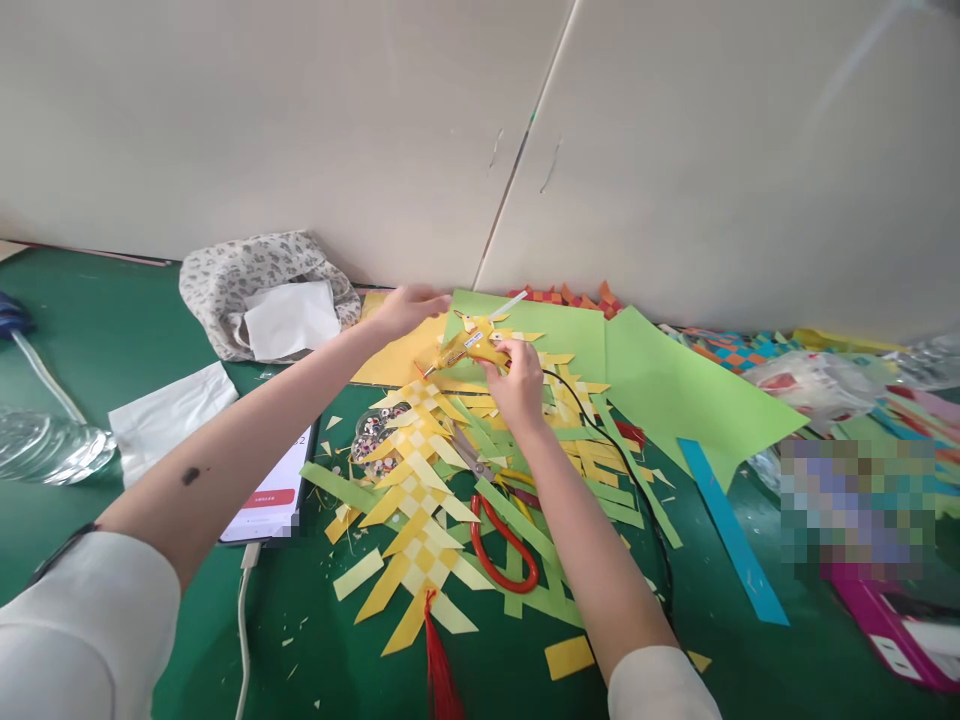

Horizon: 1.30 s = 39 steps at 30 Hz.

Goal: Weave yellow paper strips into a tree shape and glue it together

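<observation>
My right hand (517, 375) is closed round a yellow glue gun (476, 345), whose tip points left and down and whose black cord trails right. Below that tip lies a woven yellow and cream paper fish shape (420, 480) with pointed strips along both sides and a red tassel (442, 660) at its lower end. My left hand (409, 308) is stretched out flat above the orange paper (397, 350), near the left edge of a green sheet (555, 325), with nothing seen in it. Red-handled scissors (501, 550) lie among green strips.
A patterned cloth pouch (281, 290) stands at the back left, near a phone (270, 490) on a white cable. A tray of beads (379, 440) lies left of the weave. At right are a blue strip (731, 530) and plastic bags (817, 385). A wall rises behind.
</observation>
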Each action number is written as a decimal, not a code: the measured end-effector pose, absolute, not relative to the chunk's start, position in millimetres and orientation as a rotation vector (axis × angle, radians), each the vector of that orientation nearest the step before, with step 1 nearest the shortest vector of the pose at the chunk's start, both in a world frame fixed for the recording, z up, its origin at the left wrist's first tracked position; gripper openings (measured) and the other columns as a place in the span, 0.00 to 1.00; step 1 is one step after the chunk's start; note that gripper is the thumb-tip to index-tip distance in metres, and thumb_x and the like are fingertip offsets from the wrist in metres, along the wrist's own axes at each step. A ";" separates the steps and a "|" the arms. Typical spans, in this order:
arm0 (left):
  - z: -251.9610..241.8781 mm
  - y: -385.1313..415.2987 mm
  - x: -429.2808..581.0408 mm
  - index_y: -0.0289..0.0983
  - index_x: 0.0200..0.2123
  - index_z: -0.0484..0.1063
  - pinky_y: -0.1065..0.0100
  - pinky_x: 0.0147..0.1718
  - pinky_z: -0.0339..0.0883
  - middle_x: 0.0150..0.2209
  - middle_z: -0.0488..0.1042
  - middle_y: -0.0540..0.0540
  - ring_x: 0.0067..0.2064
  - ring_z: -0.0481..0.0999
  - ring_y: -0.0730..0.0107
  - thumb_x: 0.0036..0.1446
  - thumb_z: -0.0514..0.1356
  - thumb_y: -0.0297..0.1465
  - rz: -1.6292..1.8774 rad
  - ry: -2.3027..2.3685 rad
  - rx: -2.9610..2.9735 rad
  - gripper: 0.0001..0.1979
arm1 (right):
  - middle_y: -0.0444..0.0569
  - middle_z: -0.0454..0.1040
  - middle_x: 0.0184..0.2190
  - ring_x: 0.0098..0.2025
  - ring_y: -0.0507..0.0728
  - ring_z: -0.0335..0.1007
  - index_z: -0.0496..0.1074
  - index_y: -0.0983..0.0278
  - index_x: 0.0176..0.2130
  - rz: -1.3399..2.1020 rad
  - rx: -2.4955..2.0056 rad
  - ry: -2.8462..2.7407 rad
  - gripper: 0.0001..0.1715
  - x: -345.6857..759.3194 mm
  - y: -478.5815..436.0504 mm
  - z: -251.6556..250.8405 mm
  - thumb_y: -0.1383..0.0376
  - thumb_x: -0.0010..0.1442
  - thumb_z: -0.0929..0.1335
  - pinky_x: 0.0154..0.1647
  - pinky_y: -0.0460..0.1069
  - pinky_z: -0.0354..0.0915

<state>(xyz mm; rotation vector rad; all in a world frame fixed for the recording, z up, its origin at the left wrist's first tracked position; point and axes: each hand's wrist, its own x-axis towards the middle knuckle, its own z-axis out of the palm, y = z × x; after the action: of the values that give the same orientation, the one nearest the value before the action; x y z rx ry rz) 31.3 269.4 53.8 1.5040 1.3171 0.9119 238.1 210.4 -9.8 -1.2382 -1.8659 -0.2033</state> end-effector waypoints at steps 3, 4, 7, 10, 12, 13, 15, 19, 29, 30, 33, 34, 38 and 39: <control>83.0 274.6 55.6 0.39 0.40 0.75 0.67 0.44 0.63 0.44 0.76 0.46 0.46 0.73 0.64 0.49 0.62 0.41 0.815 1.259 1.888 0.17 | 0.49 0.70 0.34 0.40 0.58 0.67 0.59 0.60 0.35 -0.221 -1.232 -1.858 0.08 238.5 211.7 -11.6 0.66 0.56 0.66 0.39 0.53 0.66; 90.7 274.5 62.9 0.38 0.41 0.75 0.68 0.43 0.63 0.45 0.76 0.46 0.46 0.73 0.64 0.50 0.61 0.41 0.758 1.233 1.952 0.17 | 0.50 0.70 0.34 0.40 0.58 0.67 0.59 0.60 0.35 -0.221 -1.230 -1.859 0.08 238.8 212.2 -12.5 0.66 0.56 0.66 0.38 0.53 0.66; 105.6 271.5 78.1 0.38 0.38 0.77 0.66 0.39 0.64 0.39 0.77 0.46 0.42 0.74 0.63 0.51 0.59 0.44 0.626 1.239 2.034 0.18 | 0.50 0.70 0.34 0.40 0.58 0.68 0.59 0.60 0.35 -0.207 -1.222 -1.857 0.09 240.1 213.2 -14.8 0.68 0.55 0.66 0.38 0.53 0.67; 108.6 269.4 83.8 0.36 0.36 0.77 0.66 0.35 0.63 0.36 0.77 0.46 0.39 0.74 0.63 0.50 0.60 0.43 0.609 1.249 2.052 0.18 | 0.49 0.69 0.34 0.40 0.58 0.68 0.59 0.60 0.35 -0.214 -1.198 -1.851 0.10 241.0 213.2 -14.8 0.68 0.55 0.66 0.38 0.53 0.67; 106.5 270.2 84.9 0.36 0.36 0.77 0.68 0.35 0.63 0.36 0.77 0.45 0.38 0.74 0.65 0.48 0.62 0.41 0.632 1.220 2.019 0.17 | 0.49 0.69 0.34 0.40 0.58 0.68 0.59 0.60 0.36 -0.226 -1.183 -1.849 0.10 240.9 213.0 -13.8 0.68 0.55 0.66 0.38 0.53 0.68; 105.0 271.1 85.4 0.35 0.37 0.76 0.68 0.34 0.64 0.37 0.78 0.45 0.38 0.74 0.66 0.48 0.63 0.41 0.644 1.211 1.995 0.17 | 0.49 0.69 0.34 0.40 0.58 0.69 0.59 0.60 0.36 -0.229 -1.177 -1.848 0.10 240.6 212.8 -13.3 0.68 0.55 0.66 0.38 0.53 0.68; 102.2 273.2 86.7 0.35 0.38 0.76 0.69 0.34 0.64 0.38 0.78 0.45 0.38 0.74 0.67 0.47 0.64 0.40 0.657 1.213 1.962 0.17 | 0.49 0.69 0.34 0.40 0.58 0.68 0.59 0.60 0.36 -0.230 -1.168 -1.848 0.09 239.8 212.7 -12.7 0.68 0.55 0.66 0.38 0.53 0.68; 99.3 276.0 91.3 0.36 0.37 0.76 0.69 0.34 0.64 0.38 0.78 0.45 0.38 0.74 0.67 0.47 0.63 0.40 0.665 1.231 2.008 0.16 | 0.49 0.69 0.34 0.40 0.58 0.68 0.59 0.60 0.36 -0.244 -1.158 -1.845 0.10 238.3 212.4 -13.0 0.68 0.55 0.66 0.39 0.53 0.67; 96.2 277.0 98.9 0.35 0.34 0.76 0.67 0.36 0.65 0.34 0.77 0.45 0.34 0.73 0.69 0.48 0.62 0.32 0.764 1.177 2.133 0.09 | 0.54 0.72 0.37 0.40 0.60 0.69 0.59 0.64 0.41 -0.368 -1.281 -1.849 0.15 230.2 204.7 -7.0 0.62 0.53 0.65 0.39 0.53 0.65; 96.6 275.7 99.0 0.35 0.34 0.76 0.67 0.35 0.65 0.34 0.77 0.45 0.34 0.73 0.69 0.48 0.62 0.32 0.766 1.158 2.137 0.09 | 0.54 0.72 0.36 0.38 0.59 0.70 0.59 0.64 0.42 -0.354 -1.329 -1.843 0.17 229.6 204.5 -7.2 0.61 0.54 0.65 0.37 0.53 0.65; 97.9 271.5 99.9 0.36 0.35 0.76 0.66 0.34 0.66 0.34 0.77 0.45 0.33 0.72 0.69 0.48 0.61 0.33 0.760 1.142 2.147 0.10 | 0.53 0.74 0.36 0.35 0.59 0.71 0.58 0.66 0.47 -0.338 -1.463 -1.837 0.23 228.5 204.7 -7.8 0.58 0.54 0.64 0.33 0.51 0.63; 98.1 270.5 100.4 0.36 0.35 0.76 0.66 0.35 0.66 0.34 0.77 0.45 0.33 0.72 0.69 0.48 0.61 0.33 0.758 1.146 2.154 0.10 | 0.54 0.74 0.36 0.35 0.59 0.71 0.59 0.66 0.48 -0.348 -1.498 -1.843 0.25 228.4 204.9 -7.5 0.57 0.53 0.64 0.33 0.51 0.63; 97.7 266.7 102.2 0.36 0.36 0.75 0.66 0.36 0.65 0.35 0.77 0.46 0.33 0.72 0.69 0.49 0.61 0.34 0.747 1.150 2.181 0.11 | 0.53 0.74 0.31 0.34 0.59 0.70 0.64 0.66 0.42 -0.420 -1.614 -1.899 0.22 228.3 204.9 -5.1 0.55 0.51 0.65 0.30 0.49 0.59; 97.6 265.2 102.5 0.36 0.36 0.75 0.66 0.35 0.64 0.35 0.77 0.45 0.34 0.72 0.69 0.50 0.60 0.34 0.747 1.155 2.188 0.11 | 0.52 0.74 0.30 0.33 0.59 0.69 0.65 0.66 0.40 -0.436 -1.640 -1.913 0.21 228.2 204.7 -4.6 0.54 0.51 0.64 0.29 0.49 0.57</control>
<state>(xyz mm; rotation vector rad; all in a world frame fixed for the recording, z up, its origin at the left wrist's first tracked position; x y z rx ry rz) 102.5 265.2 97.6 2.1885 1.1552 0.7475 228.2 204.7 -4.6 -1.6396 -1.9126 -0.4357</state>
